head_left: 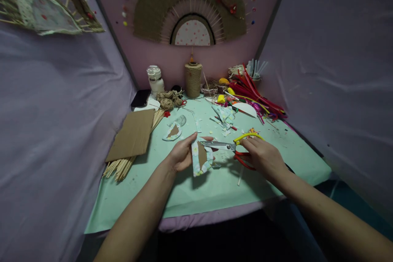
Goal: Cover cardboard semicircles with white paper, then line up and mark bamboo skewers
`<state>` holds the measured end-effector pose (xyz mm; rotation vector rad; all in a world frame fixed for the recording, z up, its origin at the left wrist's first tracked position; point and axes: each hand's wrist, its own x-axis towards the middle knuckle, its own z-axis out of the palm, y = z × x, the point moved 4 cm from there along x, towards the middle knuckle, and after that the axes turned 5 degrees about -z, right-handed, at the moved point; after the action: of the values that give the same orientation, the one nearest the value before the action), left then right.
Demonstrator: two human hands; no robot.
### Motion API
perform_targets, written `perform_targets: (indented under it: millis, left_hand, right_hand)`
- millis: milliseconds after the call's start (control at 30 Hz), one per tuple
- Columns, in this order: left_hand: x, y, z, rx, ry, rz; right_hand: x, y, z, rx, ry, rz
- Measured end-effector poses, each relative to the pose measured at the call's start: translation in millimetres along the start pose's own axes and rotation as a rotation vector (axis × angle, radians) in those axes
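My left hand (182, 153) grips a small half-round cardboard piece (202, 156) whose edges are wrapped in pale floral fabric; its brown middle shows. My right hand (260, 155) is closed around scissors (219, 145) with one yellow and one red handle. The blades point left and their tips lie over the upper part of the piece; whether they touch the fabric I cannot tell. A similar fabric-edged half-round piece (172, 132) lies on the table beyond my left hand, beside a clear protractor (181, 120).
At left, a cardboard sheet (132, 135) rests on thin wooden sticks (119, 168). Along the back stand a white bottle (155, 80) and a twine spool (193, 81), with twine balls (167, 100) nearby. Red pipe cleaners (251, 90) and fabric scraps (225, 114) lie right. Cloth walls enclose the table.
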<state>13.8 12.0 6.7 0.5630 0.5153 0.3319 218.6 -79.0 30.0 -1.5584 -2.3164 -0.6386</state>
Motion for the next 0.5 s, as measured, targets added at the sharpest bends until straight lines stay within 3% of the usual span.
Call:
perform_targets:
  millis: [233, 400, 500]
  left_hand:
    - [2, 1, -1.9, -0.01, -0.03, 0.021]
    - [0, 6, -3.0, -0.005, 0.052, 0.099]
    - [-3, 12, -2.6, 0.014, 0.114, 0.194]
  right_hand:
    - [-1, 0, 4, 0.075, -0.018, 0.075]
    - [14, 12, 15, 0.33, -0.158, 0.401]
    - [37, 17, 27, 0.312, -0.254, 0.545]
